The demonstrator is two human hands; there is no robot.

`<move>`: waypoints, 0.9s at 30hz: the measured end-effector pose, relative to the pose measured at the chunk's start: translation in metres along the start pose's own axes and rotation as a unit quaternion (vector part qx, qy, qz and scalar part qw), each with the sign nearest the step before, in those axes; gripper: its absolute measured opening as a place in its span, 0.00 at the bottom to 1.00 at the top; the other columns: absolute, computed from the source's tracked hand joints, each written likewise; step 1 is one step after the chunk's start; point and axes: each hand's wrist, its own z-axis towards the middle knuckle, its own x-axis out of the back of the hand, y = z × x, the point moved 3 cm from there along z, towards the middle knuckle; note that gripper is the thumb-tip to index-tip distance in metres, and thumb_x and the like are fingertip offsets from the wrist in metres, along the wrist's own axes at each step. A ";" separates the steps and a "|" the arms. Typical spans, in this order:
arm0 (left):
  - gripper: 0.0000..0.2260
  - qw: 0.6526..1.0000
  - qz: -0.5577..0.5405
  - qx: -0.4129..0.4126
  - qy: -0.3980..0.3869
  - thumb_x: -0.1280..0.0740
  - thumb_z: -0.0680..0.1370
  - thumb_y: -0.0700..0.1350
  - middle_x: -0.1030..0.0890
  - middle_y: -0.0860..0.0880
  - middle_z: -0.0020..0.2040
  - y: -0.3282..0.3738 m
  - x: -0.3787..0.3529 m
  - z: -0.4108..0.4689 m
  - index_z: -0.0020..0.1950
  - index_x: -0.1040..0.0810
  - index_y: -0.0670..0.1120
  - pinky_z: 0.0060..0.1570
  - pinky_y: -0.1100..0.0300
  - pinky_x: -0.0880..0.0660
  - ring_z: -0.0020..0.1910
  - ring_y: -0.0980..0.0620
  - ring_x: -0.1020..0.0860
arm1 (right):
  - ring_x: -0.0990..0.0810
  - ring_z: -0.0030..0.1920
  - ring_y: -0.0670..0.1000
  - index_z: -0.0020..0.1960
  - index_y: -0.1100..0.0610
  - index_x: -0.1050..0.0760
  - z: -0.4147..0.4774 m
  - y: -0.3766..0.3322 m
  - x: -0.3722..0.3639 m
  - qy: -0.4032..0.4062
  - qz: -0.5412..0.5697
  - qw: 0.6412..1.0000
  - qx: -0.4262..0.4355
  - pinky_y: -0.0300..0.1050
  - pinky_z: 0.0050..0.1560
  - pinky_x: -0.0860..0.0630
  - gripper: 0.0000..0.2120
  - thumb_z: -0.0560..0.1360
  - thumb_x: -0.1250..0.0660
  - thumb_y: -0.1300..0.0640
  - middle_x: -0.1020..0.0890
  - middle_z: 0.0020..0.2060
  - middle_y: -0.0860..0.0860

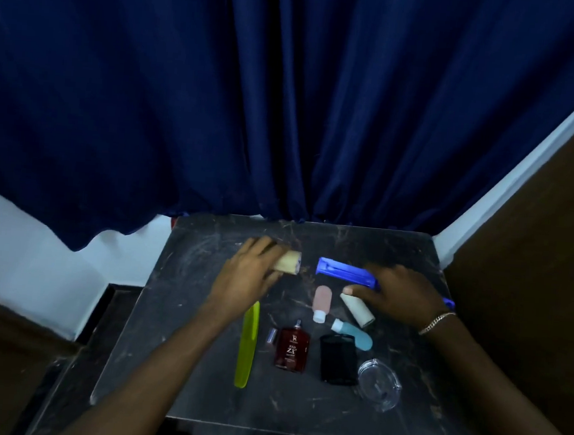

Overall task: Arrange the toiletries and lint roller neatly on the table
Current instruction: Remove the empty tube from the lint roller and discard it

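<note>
Left hand: the left hand [252,273] is curling its fingers round a cream roll [288,266], with the roll's short, pale, blunt end sticking out past the fingertips, over the far left part of the table [197,382].
Right hand: the right hand [399,295] is lying palm down across the blue lint roller [343,272] with its thumb stretching out sideways. Whether the fingers are closing on the roller I cannot tell. A chain bracelet [437,323] is sitting on the wrist.
Blue lint roller: it is lying flat and slanted near the far right part of the table. It is long, bright blue and ridged, with its squared end pointing left and its other tip showing past the hand.
White tube: the white tube [357,310] is lying tilted just beside the thumb tip.
Pink bottle: the pink bottle [321,300] is lying white cap down, just left of the white tube.
Teal bottle: the teal bottle [355,335] is lying on its side just nearer than those two.
Red perfume bottle: the red perfume bottle [292,350] is lying flat at the middle, with a small clear cap [271,336] beside it.
Black case: the black case [338,360] is lying right of the perfume.
Glass dish: the round, clear glass dish [379,384] is sitting toward the near right edge.
Green comb: the long, yellow-green comb [247,344] is lying under the left forearm.
Curtain: a dark blue curtain [288,97] is hanging behind the far edge.
</note>
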 end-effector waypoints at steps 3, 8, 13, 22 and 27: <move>0.24 1.000 0.003 0.009 -0.001 0.26 0.76 0.48 0.25 0.52 0.63 -0.012 0.005 -0.018 0.71 0.25 0.52 0.51 0.48 0.19 0.60 0.48 0.25 | 0.16 0.48 0.54 0.53 0.46 0.26 -0.003 -0.015 -0.011 0.000 0.030 0.999 -0.018 0.50 0.48 0.20 0.35 0.67 0.49 0.18 0.15 0.45 0.47; 0.23 0.999 -0.013 0.050 0.013 0.26 0.76 0.48 0.24 0.52 0.63 -0.036 0.023 -0.044 0.70 0.25 0.52 0.51 0.47 0.19 0.59 0.48 0.23 | 0.20 0.33 0.40 0.40 0.45 0.24 -0.003 -0.061 -0.027 0.005 0.240 0.970 -0.035 0.36 0.37 0.23 0.25 0.69 0.40 0.23 0.19 0.31 0.42; 0.22 0.982 -0.099 0.154 0.054 0.24 0.74 0.53 0.20 0.52 0.59 -0.064 0.038 -0.090 0.67 0.23 0.53 0.51 0.52 0.20 0.55 0.48 0.18 | 0.28 0.26 0.44 0.41 0.56 0.23 0.003 -0.127 -0.065 -0.017 0.416 0.906 -0.076 0.41 0.32 0.30 0.26 0.73 0.34 0.31 0.26 0.24 0.47; 0.21 0.926 -0.165 0.327 0.090 0.23 0.73 0.59 0.17 0.54 0.50 -0.136 0.059 -0.207 0.61 0.19 0.50 0.43 0.65 0.28 0.47 0.54 0.20 | 0.33 0.20 0.48 0.45 0.56 0.18 0.011 -0.255 -0.122 -0.151 0.543 0.819 -0.109 0.38 0.21 0.35 0.26 0.69 0.31 0.32 0.27 0.23 0.53; 0.23 0.898 -0.167 0.395 0.101 0.26 0.71 0.63 0.17 0.53 0.51 -0.163 0.073 -0.272 0.60 0.20 0.51 0.45 0.56 0.24 0.47 0.53 0.20 | 0.33 0.20 0.48 0.43 0.50 0.17 0.008 -0.326 -0.147 -0.203 0.525 0.822 -0.081 0.38 0.22 0.34 0.21 0.70 0.32 0.32 0.26 0.22 0.51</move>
